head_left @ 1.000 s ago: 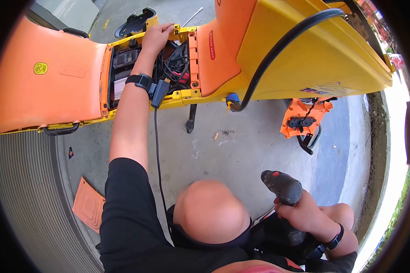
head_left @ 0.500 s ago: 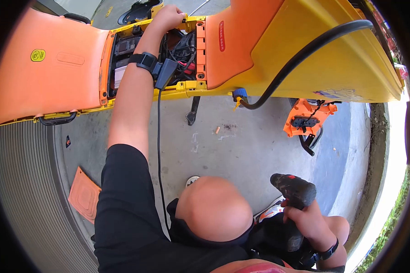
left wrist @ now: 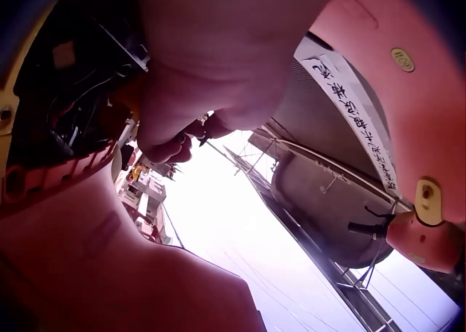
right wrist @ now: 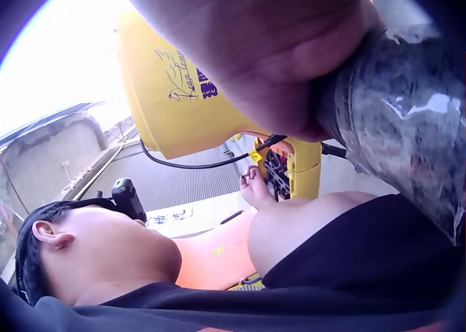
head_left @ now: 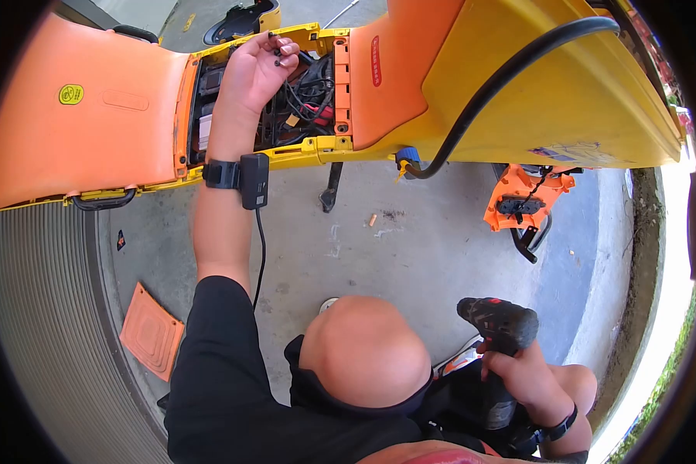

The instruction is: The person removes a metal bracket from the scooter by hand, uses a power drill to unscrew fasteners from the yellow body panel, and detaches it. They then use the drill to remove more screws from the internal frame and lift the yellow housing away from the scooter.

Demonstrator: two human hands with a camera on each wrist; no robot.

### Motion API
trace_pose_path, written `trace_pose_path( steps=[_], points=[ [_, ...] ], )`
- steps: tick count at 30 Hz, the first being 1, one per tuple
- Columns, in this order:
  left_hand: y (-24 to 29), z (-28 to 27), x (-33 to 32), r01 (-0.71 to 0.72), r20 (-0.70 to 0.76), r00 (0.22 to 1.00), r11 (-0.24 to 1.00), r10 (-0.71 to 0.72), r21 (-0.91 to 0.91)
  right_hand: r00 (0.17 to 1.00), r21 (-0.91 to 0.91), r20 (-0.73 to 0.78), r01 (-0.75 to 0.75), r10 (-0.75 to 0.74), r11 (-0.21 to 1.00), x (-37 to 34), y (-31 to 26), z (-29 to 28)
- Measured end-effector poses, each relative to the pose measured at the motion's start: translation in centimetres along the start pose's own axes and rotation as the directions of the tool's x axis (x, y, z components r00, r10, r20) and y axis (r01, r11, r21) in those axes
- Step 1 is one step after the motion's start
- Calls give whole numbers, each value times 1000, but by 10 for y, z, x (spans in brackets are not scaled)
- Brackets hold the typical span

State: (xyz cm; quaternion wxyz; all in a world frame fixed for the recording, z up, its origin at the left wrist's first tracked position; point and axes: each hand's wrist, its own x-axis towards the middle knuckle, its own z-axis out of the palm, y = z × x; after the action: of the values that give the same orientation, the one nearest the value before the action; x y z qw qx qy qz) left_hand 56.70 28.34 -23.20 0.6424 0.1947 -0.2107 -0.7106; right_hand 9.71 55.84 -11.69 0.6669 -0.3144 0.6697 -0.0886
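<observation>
My left hand (head_left: 251, 77) is turned palm up over the open compartment (head_left: 305, 97) of an orange and yellow scooter, its fingers curled. Several small black screws (head_left: 277, 60) show among the fingertips; the left wrist view shows them as dark bits at the fingers. Inside the compartment are black cables and a red part, partly behind the hand and wrist. Near my right knee, my right hand (head_left: 522, 375) grips a black cordless drill (head_left: 503, 321) by its handle, with its nose pointing left. The drill's lower end (right wrist: 408, 113) looks wrapped in clear plastic in the right wrist view.
An orange seat-like panel (head_left: 93, 116) lies left of the compartment. A thick black cable (head_left: 483, 93) arches over the yellow body to a blue connector (head_left: 407, 157). On the floor are an orange square cover (head_left: 153, 331) and a kickstand (head_left: 330, 185). An orange footboard piece (head_left: 518, 201) hangs at right.
My left hand has left the compartment's far yellow edge, come back toward me and turned palm up, showing the screws. My right hand and the drill have shifted slightly right in view.
</observation>
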Motion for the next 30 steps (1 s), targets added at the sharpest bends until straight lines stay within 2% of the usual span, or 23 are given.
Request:
trace_pose_path(
  steps=[1,2,5,8,9,10,11,12,13,15,16,17,19,20,21,23,24,25,26,27,28,29,30],
  points=[
    [-7,3,-23,43,68,997,995,-36,-95,1000,-1,17,10,-10,1000,3,0,-1],
    [-17,7,-44,71,27,997,970,-67,-232,999,-19,38,6,-6,1000,6,0,-1],
    [-55,13,-105,59,-49,995,918,-85,-392,994,-61,110,19,-12,998,18,-8,-1],
    [-79,32,-155,84,-214,966,957,-146,-276,981,-159,193,36,-5,987,32,-9,-10],
    [-82,33,-172,61,-224,967,965,-121,-255,972,-223,234,57,-3,973,40,-8,-13],
    [-84,32,-186,103,-199,965,944,-171,-313,965,-220,263,85,-25,972,49,-5,-17],
    [-82,35,-199,154,-168,959,919,-226,-362,946,-352,308,213,-103,912,57,1,-23],
    [-75,51,-212,125,-274,938,944,-213,-307,920,-458,352,330,-173,825,61,5,-31],
    [-66,70,-225,112,-373,906,962,-201,-247,911,-422,363,348,-196,837,59,0,-36],
    [-46,118,-248,71,-442,891,994,-102,-86,901,-703,407,413,-149,578,49,-22,-43],
    [-39,154,-253,69,-488,872,997,-49,23,874,-701,470,454,-123,550,48,-29,-50],
    [-38,191,-256,61,-526,850,990,15,126,874,-672,466,451,-137,587,49,-25,-60],
    [-48,245,-260,132,-342,938,971,-57,199,722,-648,615,692,-317,319,55,-15,-72],
    [-62,264,-254,236,-182,959,967,-215,100,695,-675,625,710,-356,201,51,-18,-77],
    [-85,282,-245,353,-6,936,936,-353,8,708,-665,612,702,-353,255,47,-18,-82],
    [-147,286,-228,450,22,881,822,-473,-348,564,-719,673,651,-479,-243,39,-20,-94],
    [-174,276,-227,454,-195,786,762,-587,-462,577,-727,660,651,-481,-217,30,-27,-105],
    [-189,269,-224,432,-384,616,703,-688,-565,614,-751,624,643,-483,-152,26,-29,-114],
    [-189,273,-218,475,-383,557,661,-737,-581,658,-736,618,676,-430,-24,21,-27,-123],
    [-188,277,-215,452,-428,557,693,-711,-562,688,-706,626,700,-369,107,16,-24,-130],
    [-186,281,-216,420,-480,554,727,-680,-543,725,-725,612,674,-315,141,8,-26,-138],
    [-185,287,-216,432,-501,488,696,-715,-573,741,-714,614,668,-273,207,-1,-25,-143],
    [-185,293,-213,501,-460,456,647,-762,-575,757,-749,601,645,-255,152,-10,-24,-147]
  ],
)
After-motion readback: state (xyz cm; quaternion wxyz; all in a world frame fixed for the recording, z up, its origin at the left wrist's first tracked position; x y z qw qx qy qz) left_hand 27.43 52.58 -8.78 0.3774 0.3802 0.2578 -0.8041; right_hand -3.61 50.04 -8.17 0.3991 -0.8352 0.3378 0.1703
